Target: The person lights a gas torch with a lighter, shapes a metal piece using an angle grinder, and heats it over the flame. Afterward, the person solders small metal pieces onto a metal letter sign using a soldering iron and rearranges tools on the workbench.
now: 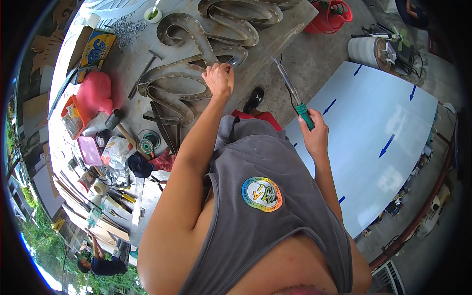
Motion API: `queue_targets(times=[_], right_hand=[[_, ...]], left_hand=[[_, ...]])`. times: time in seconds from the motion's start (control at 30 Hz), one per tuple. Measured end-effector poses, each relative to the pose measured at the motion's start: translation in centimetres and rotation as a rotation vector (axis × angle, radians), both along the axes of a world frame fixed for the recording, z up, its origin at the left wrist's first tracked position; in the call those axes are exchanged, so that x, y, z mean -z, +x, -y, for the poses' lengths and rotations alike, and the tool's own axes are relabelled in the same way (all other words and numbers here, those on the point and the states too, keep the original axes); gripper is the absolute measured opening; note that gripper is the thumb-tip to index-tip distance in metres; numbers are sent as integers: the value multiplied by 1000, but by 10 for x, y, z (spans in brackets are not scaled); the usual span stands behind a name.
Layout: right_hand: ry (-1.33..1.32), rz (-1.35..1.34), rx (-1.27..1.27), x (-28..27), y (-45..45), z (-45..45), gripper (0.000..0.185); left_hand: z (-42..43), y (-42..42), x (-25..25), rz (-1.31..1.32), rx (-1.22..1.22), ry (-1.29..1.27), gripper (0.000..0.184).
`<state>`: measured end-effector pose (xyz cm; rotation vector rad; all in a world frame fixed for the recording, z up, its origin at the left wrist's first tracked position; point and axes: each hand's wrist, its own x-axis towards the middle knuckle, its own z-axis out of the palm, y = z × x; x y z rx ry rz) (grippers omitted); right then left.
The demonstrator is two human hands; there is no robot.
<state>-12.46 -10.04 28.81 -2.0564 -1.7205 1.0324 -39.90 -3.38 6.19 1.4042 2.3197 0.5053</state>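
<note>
My right hand (315, 133) grips the green handle of a soldering iron (290, 86), its metal tip pointing up and away from me. My left hand (219, 79) is closed in a pinch over the rim of a curved metal channel letter (169, 78) lying on the worktable. Whatever sits between those fingertips is too small and hidden to name. Small light dots run along the inner walls of the metal shapes. More curled metal lettering (246, 22) continues toward the far end. The iron's tip is apart from the metal.
On the worktable (118, 69) lie a hammer (142, 76), scattered small metal pieces (127, 29), a solder spool (146, 145) and a white cup (153, 14). A red bucket (328, 18) stands beyond. At right is a pale blue panel (373, 132). Another person (105, 265) is at lower left.
</note>
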Motion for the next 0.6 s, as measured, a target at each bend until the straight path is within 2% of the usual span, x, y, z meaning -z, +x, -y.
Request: queue_targets(times=[0.17,0.23,0.37,0.6], right_hand=[[9,-12,14,1,3,-1,34],[49,10,-10,3,5,-1,34],[23,-15,5,6,9,-1,34],[4,-15,33,9,16,-4,34]], left_hand=[[-2,-3,1,-86,49,22,13],[-5,-3,-3,-83,43,-73,14],[-6,-2,-5,-101,62,-95,14],[7,-12,-7,-151,106,58,18]])
